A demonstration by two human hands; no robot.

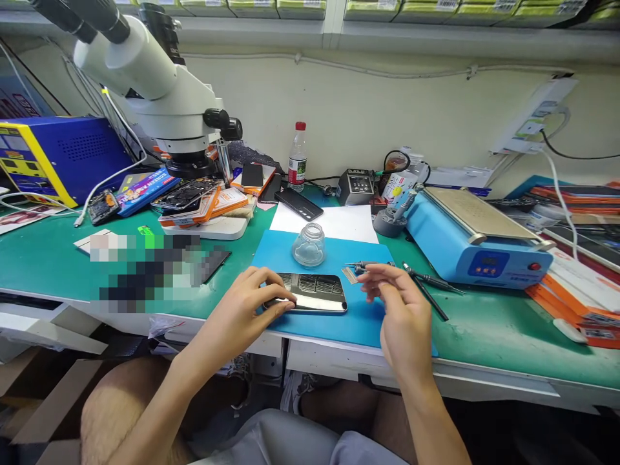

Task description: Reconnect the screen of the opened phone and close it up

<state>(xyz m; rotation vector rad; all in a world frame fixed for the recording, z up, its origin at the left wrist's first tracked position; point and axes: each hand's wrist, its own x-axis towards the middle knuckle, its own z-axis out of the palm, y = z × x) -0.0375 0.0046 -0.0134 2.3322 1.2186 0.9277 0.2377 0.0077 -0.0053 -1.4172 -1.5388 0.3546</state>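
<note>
A smartphone (pixel 317 294) with a glossy, reflective screen lies on the blue mat (pixel 322 329). My left hand (pixel 256 300) grips its left end, with the thumb at the near edge and the fingers over the far side. To the right of the phone, my right hand (pixel 402 310) is raised above the mat. Its fingers are loosely bent and apart, and I see nothing held in them. Close to those fingertips is a small brownish ribbed piece (pixel 349 276). Behind the phone stands a clear glass jar (pixel 310 247) without a lid.
A microscope (pixel 159 97) rises at the back left over stacked phone parts (pixel 194 200). At right sits a blue heating plate machine (pixel 477 239), with screwdrivers (pixel 431 281) before it. A red-capped bottle (pixel 297 161) and a black phone (pixel 299 205) are behind the jar.
</note>
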